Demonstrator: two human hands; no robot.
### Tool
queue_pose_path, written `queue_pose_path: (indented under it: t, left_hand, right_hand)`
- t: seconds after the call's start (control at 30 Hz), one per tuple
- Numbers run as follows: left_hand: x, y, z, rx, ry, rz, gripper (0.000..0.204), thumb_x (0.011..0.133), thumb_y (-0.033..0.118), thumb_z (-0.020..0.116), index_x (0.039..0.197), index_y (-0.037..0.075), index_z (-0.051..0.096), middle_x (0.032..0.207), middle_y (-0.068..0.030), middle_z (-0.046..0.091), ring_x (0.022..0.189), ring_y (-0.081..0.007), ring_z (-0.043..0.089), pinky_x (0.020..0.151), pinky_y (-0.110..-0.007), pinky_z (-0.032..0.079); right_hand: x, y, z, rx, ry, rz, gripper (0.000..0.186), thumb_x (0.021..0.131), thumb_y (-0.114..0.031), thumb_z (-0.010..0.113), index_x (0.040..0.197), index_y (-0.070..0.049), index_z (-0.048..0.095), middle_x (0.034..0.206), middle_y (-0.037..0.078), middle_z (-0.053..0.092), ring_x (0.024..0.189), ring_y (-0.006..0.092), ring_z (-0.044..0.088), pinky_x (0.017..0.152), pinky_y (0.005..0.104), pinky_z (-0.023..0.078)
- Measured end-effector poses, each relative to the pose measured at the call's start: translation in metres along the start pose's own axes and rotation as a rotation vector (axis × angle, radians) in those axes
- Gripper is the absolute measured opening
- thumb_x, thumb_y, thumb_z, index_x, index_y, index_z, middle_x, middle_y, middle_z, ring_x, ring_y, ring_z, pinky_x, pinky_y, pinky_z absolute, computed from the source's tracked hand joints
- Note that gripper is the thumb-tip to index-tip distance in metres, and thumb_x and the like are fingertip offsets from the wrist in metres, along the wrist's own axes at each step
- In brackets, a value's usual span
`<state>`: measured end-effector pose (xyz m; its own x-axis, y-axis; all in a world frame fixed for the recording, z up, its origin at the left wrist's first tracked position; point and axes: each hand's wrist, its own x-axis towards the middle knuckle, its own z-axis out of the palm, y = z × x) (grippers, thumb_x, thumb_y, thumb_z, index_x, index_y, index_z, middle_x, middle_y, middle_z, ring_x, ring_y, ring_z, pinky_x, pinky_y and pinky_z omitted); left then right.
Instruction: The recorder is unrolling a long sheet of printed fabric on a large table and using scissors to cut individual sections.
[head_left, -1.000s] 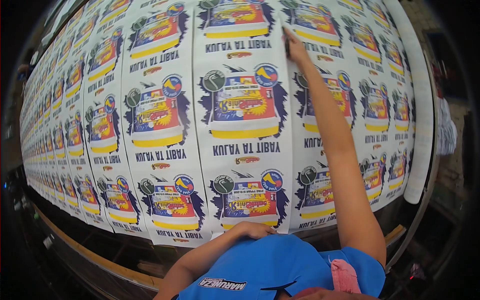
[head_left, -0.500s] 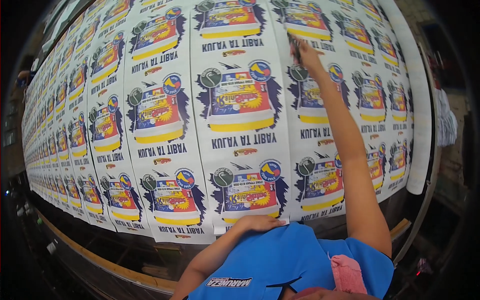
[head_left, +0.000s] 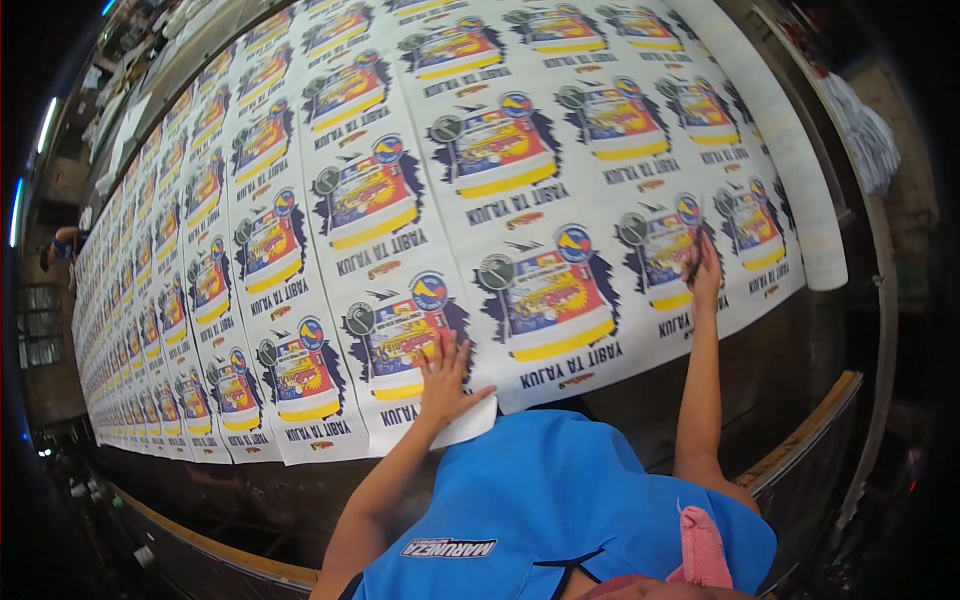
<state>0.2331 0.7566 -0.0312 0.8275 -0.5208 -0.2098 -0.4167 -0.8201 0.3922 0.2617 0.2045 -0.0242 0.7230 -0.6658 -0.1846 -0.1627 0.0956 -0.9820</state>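
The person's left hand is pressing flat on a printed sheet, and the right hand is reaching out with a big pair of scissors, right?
Not quite. The left hand does lie flat on a printed sheet, but the head view shows the right hand holding a thin dark tool like a pen or small blade, not big scissors. Its exact kind is too small to tell.

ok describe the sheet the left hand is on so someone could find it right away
A long table is covered with rows of identical colourful printed sheets. In the row along its near edge, find the sheet under the flat, spread left hand. Unlike its neighbours, its bottom corner beside the blue shirt is lifted.
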Motion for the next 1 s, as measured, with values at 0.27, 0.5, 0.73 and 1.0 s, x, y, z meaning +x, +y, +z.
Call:
queue_pose_path:
  t: [0.27,0.5,0.73,1.0]
  left_hand:
    - [-0.004,0.007,0.009,0.050,0.034,0.046,0.107,0.075,0.069,0.070,0.154,0.005,0.035,0.167,-0.0180,0.013,0.155,-0.0385,0.000,0.118,-0.066,-0.004]
    - [0.011,0.067,0.027,-0.130,0.174,0.004,0.094,0.085,0.054,0.068,0.157,0.011,0.027,0.168,-0.0165,0.008,0.155,-0.0383,-0.001,0.115,-0.071,-0.003]
    - [0.050,0.209,0.062,-0.035,0.066,0.316,0.096,0.084,0.052,0.070,0.157,0.007,0.026,0.168,-0.0188,0.007,0.155,-0.0410,-0.002,0.115,-0.071,-0.004]
    - [0.048,0.259,0.093,0.318,-0.078,0.269,0.098,0.077,0.027,0.072,0.158,0.004,0.022,0.167,-0.0194,0.007,0.155,-0.0391,0.002,0.112,-0.077,0.002]
  right_hand:
    - [-0.158,0.047,-0.169,0.174,0.175,0.065,0.050,0.105,-0.028,0.054,0.151,-0.021,0.037,0.082,-0.001,0.057,0.052,0.0074,0.053,0.040,0.0207,0.031]
    - [-0.252,0.112,-0.199,0.189,-0.274,0.229,0.063,0.103,-0.027,0.051,0.158,-0.020,0.022,0.086,0.006,0.061,0.058,0.0120,0.061,0.046,0.0206,0.040]
    - [-0.260,0.122,-0.157,0.083,-0.730,0.229,0.064,0.100,-0.024,0.055,0.156,-0.011,0.029,0.088,0.007,0.061,0.063,0.0129,0.061,0.053,0.0234,0.044]
    - [-0.259,0.090,-0.118,0.095,-0.729,0.315,0.063,0.103,-0.033,0.056,0.156,-0.010,0.031,0.083,0.005,0.059,0.057,0.0110,0.058,0.046,0.0218,0.040]
